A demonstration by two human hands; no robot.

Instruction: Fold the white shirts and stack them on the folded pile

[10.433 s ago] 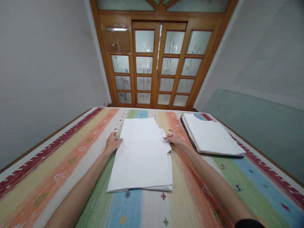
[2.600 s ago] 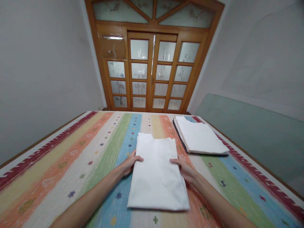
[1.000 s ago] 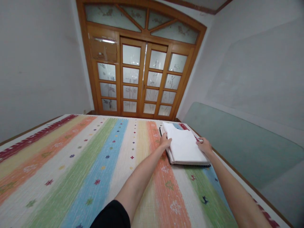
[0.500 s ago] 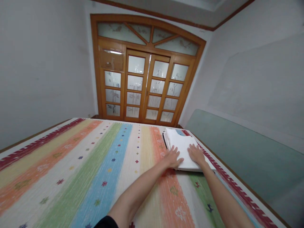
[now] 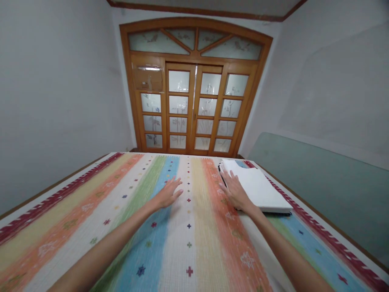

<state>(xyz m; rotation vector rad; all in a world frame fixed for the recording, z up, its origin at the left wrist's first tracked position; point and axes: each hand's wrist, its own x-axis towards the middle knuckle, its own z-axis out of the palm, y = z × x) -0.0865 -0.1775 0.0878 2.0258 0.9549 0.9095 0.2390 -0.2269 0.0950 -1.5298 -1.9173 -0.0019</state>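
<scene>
Watching through the head camera, I take the stack [image 5: 261, 194] as my landmark. White folded cloth lies uppermost, with a curved notch in its far side; a dark layer [image 5: 285, 213] shows below it, along the near edge. Laid flat, layer over layer and edges roughly lined up, presumably so the pile sits steady and takes little room.

Right hand [image 5: 237, 194]: open, fingers spread, over the left border of the stack. Whether it touches, I cannot tell from this angle. No grip on the cloth; the spread looks suited to flattening or steadying rather than pinching. Left hand [image 5: 168, 194]: open too, holding nothing, well apart from the stack on its left, fingers fanned above the cover with a soft shadow below. It seems raised to keep off the fabric.

Surface: striped cover [image 5: 209, 259] running under the stack and out to its left, in green, blue, cream, yellow and orange, dark red bands by the sides. Small stars and crosses dot some stripes. It looks smooth, a fair bed for flat cloth.

Room: wooden doors [image 5: 194, 109] beyond the stack and to its left, frosted panes etched with plants, arched top. Pale green board [image 5: 322, 190] against the wall, right of the stack. Plain grey wall [image 5: 60, 89] far to its left. Brown trim [image 5: 197, 12] high beyond, bordering the ceiling.
</scene>
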